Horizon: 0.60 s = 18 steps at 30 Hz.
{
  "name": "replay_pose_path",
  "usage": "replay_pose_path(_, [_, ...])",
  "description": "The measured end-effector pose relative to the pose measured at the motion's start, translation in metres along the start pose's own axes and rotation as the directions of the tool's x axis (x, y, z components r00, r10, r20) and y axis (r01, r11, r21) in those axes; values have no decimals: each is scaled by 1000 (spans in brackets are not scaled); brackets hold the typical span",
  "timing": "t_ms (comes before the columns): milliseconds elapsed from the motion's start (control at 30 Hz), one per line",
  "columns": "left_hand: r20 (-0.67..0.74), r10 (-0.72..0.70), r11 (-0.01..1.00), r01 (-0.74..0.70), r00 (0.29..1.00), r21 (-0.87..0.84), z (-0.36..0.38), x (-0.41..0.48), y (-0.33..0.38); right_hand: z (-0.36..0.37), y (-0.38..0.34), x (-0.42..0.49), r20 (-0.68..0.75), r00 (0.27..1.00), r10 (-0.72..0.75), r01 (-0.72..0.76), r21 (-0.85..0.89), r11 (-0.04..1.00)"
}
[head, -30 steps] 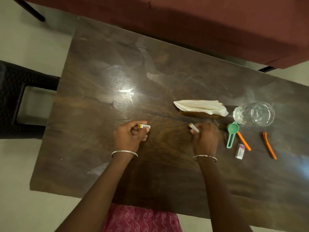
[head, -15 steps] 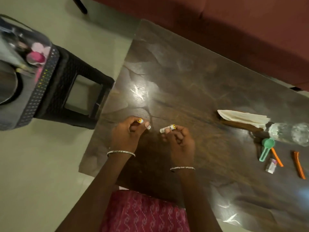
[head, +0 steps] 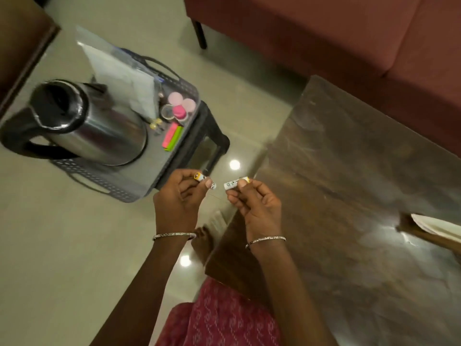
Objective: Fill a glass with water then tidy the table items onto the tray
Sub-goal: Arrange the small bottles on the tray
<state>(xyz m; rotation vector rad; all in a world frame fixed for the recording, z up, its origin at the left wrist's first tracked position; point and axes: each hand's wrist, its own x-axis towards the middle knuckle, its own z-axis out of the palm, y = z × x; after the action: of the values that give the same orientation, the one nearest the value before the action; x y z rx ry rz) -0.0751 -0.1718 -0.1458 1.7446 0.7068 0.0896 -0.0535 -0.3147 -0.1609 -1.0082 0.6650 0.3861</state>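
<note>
Head view. Both hands hang at the left edge of the surface, out over the floor, facing the tray.

Left hand: fingers curled, thumb and forefinger pinching the left battery across its middle. Its yellow end points toward the tray, its white end toward the other hand.

Right hand: the same curled pinch on the right battery, white end pointing left. The two batteries lie nearly end to end, apart, not touching.

The tray sits on a black stool, well left of the surface. On it we note:
- a steel kettle at the left end
- a clear packet at the far edge
- round pink lids and a pink-and-green block along the right edge

The tray's near right corner is bare and lies nearest the left hand.

Progress, as we judge it: tidying is under way. Several items are already on the tray, and these two batteries look bound for it next. The glass is out of frame, so we cannot tell whether it is filled. A napkin lies farther right on the surface, so at least that is left to move.

Writing: the white wrap of each battery carries small black marks, too small to read. We find no legible brand or label on the kettle, packet or lids.
</note>
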Motion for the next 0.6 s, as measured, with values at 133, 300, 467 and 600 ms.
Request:
replay_pose_path(133, [-105,-7,1000,5,994,-17,-35,33,1,52,4,16,41,999,-15,16,-28,999])
replay_pose_path(300, [-266,23,999,-16,964,28,-60,76,-5,101,4,39,142,986,-87,109,-153,982])
replay_pose_path(467, [-274,219,892,-78,937,446,-51,100,-15,135,5,70,201,935,-291,354,-525,774])
replay_pose_path(600, [-261,160,864,-8,952,503,-38,114,-25,156,11,96,282,876,-392,461,-732,502])
